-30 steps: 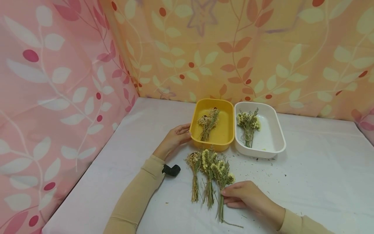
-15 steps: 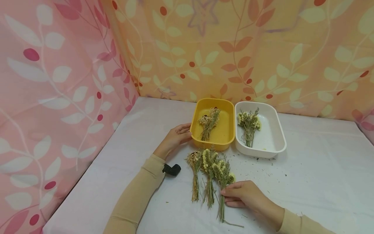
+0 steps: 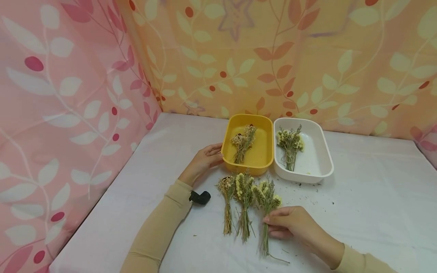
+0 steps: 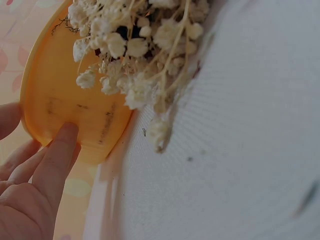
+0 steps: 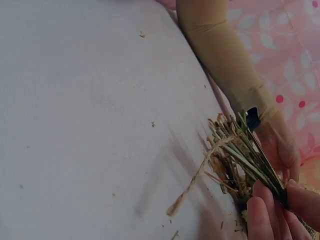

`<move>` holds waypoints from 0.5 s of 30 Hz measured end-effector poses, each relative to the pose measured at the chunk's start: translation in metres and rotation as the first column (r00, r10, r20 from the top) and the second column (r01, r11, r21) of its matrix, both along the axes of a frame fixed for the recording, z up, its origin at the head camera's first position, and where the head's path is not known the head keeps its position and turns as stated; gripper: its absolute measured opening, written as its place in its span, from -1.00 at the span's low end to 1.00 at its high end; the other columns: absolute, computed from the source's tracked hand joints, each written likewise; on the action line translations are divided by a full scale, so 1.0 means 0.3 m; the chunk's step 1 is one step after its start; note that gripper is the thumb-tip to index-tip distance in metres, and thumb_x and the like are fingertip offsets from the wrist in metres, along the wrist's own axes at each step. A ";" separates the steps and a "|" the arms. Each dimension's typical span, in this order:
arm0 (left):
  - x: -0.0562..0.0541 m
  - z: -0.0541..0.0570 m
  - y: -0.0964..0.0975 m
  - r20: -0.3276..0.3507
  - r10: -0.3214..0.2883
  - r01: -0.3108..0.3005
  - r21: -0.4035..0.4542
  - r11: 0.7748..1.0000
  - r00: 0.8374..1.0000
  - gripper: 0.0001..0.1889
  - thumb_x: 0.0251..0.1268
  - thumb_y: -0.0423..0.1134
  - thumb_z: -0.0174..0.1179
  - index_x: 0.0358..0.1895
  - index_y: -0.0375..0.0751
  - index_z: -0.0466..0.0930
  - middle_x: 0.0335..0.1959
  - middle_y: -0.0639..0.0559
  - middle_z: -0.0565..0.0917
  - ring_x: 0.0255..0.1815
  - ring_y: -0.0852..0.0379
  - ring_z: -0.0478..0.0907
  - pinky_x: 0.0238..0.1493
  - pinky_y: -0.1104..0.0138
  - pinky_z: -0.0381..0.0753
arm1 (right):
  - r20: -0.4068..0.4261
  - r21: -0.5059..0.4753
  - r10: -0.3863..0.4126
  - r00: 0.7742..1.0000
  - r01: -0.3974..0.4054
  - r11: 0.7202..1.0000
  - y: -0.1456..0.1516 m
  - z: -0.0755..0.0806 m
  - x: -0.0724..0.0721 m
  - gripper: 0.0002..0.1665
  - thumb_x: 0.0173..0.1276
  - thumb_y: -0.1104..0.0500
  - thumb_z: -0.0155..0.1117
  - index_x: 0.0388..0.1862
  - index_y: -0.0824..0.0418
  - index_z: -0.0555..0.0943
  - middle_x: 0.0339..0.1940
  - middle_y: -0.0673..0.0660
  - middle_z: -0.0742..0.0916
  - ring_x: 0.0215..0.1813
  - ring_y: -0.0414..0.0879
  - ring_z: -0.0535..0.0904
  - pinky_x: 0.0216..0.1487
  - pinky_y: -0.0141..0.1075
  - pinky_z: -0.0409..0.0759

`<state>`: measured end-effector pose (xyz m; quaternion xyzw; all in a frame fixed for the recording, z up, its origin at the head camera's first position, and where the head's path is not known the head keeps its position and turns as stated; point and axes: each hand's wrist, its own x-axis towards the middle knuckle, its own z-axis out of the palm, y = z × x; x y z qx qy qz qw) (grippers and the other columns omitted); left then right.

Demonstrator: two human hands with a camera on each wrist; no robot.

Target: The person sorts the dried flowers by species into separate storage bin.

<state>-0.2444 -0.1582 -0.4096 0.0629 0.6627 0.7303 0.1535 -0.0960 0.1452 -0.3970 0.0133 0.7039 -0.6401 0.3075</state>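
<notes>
At the near side of the trays, the right hand (image 3: 290, 224) has thumb and fingers pinched round the stems of the rightmost bunch (image 3: 268, 204), below its pale yellow heads; that low grip, I'd judge, spares brittle blooms. A loose twine (image 5: 175, 206) trails from the stems. Whether this bunch clears the surface (image 3: 368, 212), I can't tell. Over to the left hand (image 3: 206, 160): fingers fairly straight, grasping nothing, touching the yellow tray (image 3: 264, 151) near its corner, perhaps steadying it. The middle bunch (image 3: 244, 191) and left bunch (image 3: 227, 214) lie side by side, stems toward the person, apparently for easy reach. Beyond, dried flowers (image 3: 243, 144) occupy the yellow tray; a tied bunch (image 3: 290, 146) lies in the white tray (image 3: 315, 163) just beside it.
</notes>
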 end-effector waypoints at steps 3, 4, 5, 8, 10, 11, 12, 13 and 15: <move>-0.001 0.000 0.001 0.002 0.003 -0.003 -0.008 1.000 1.000 -0.43 0.48 -0.43 0.07 0.51 -0.31 0.20 0.48 -0.27 0.35 0.44 -0.25 0.37 0.30 0.23 0.61 | -0.012 0.013 0.001 1.000 -0.001 1.000 0.007 0.024 -0.011 -0.70 0.29 0.17 0.42 -0.11 0.37 0.74 -0.33 0.01 0.83 -0.32 -0.22 0.76 -0.15 -0.30 0.80; -0.001 -0.001 0.000 0.001 0.003 -0.003 -0.007 1.000 1.000 -0.43 0.48 -0.43 0.07 0.51 -0.31 0.20 0.48 -0.27 0.35 0.44 -0.25 0.37 0.29 0.24 0.62 | -0.022 0.021 0.006 1.000 -0.005 1.000 0.011 0.033 -0.016 -0.69 0.30 0.16 0.41 -0.10 0.38 0.74 -0.32 0.01 0.83 -0.32 -0.23 0.76 -0.15 -0.31 0.80; -0.002 -0.001 0.000 0.000 0.002 -0.002 -0.005 1.000 1.000 -0.43 0.48 -0.44 0.06 0.51 -0.31 0.20 0.48 -0.27 0.35 0.44 -0.25 0.37 0.28 0.25 0.63 | -0.034 0.031 0.011 0.999 -0.010 0.999 0.014 0.044 -0.021 -0.66 0.31 0.15 0.41 -0.08 0.39 0.73 -0.31 0.01 0.83 -0.31 -0.23 0.76 -0.15 -0.31 0.80; -0.002 -0.001 0.000 0.000 0.000 0.000 0.005 1.000 1.000 -0.42 0.48 -0.45 0.06 0.51 -0.33 0.19 0.48 -0.28 0.34 0.45 -0.26 0.36 0.26 0.27 0.64 | -0.059 0.050 0.017 0.998 -0.014 0.999 0.026 0.078 -0.040 -0.61 0.33 0.13 0.39 -0.01 0.43 0.70 -0.26 0.02 0.84 -0.28 -0.23 0.76 -0.14 -0.32 0.80; -0.001 -0.001 0.000 0.000 -0.003 0.003 0.012 1.000 1.000 -0.42 0.48 -0.45 0.06 0.51 -0.33 0.18 0.49 -0.28 0.34 0.45 -0.27 0.35 0.26 0.27 0.64 | -0.085 0.054 0.027 0.996 -0.022 0.998 0.036 0.099 -0.054 -0.58 0.36 0.14 0.36 0.03 0.46 0.68 -0.22 0.02 0.84 -0.25 -0.23 0.76 -0.11 -0.31 0.80; -0.001 -0.001 -0.001 0.001 -0.004 0.004 0.015 1.000 1.000 -0.42 0.48 -0.45 0.06 0.51 -0.34 0.18 0.49 -0.28 0.33 0.45 -0.27 0.35 0.27 0.27 0.64 | -0.094 0.056 0.028 0.995 -0.023 0.998 0.040 0.109 -0.061 -0.58 0.37 0.13 0.36 0.03 0.45 0.67 -0.22 0.02 0.84 -0.25 -0.22 0.76 -0.10 -0.31 0.80; 0.000 0.000 -0.001 0.002 -0.005 0.005 0.015 1.000 1.000 -0.42 0.48 -0.45 0.06 0.51 -0.34 0.18 0.49 -0.29 0.33 0.45 -0.27 0.35 0.26 0.27 0.64 | -0.099 0.055 0.028 0.995 -0.022 0.998 0.044 0.118 -0.068 -0.58 0.37 0.13 0.35 0.03 0.44 0.68 -0.22 0.01 0.84 -0.25 -0.22 0.76 -0.09 -0.31 0.80; 0.000 0.000 -0.001 0.001 -0.005 0.005 0.014 1.000 1.000 -0.42 0.48 -0.45 0.06 0.51 -0.33 0.18 0.49 -0.28 0.33 0.45 -0.27 0.35 0.26 0.27 0.64 | -0.111 0.056 0.030 0.993 -0.024 0.998 0.049 0.127 -0.076 -0.60 0.37 0.13 0.35 0.03 0.43 0.69 -0.22 0.00 0.83 -0.25 -0.22 0.76 -0.08 -0.31 0.80; 0.000 0.000 -0.001 0.000 -0.006 0.006 0.012 1.000 1.000 -0.42 0.48 -0.45 0.06 0.51 -0.33 0.18 0.49 -0.28 0.33 0.45 -0.27 0.35 0.27 0.27 0.63 | -0.130 0.056 0.034 0.991 -0.027 0.998 0.058 0.143 -0.090 -0.63 0.39 0.13 0.34 0.01 0.39 0.70 -0.22 -0.03 0.83 -0.23 -0.21 0.76 -0.06 -0.30 0.79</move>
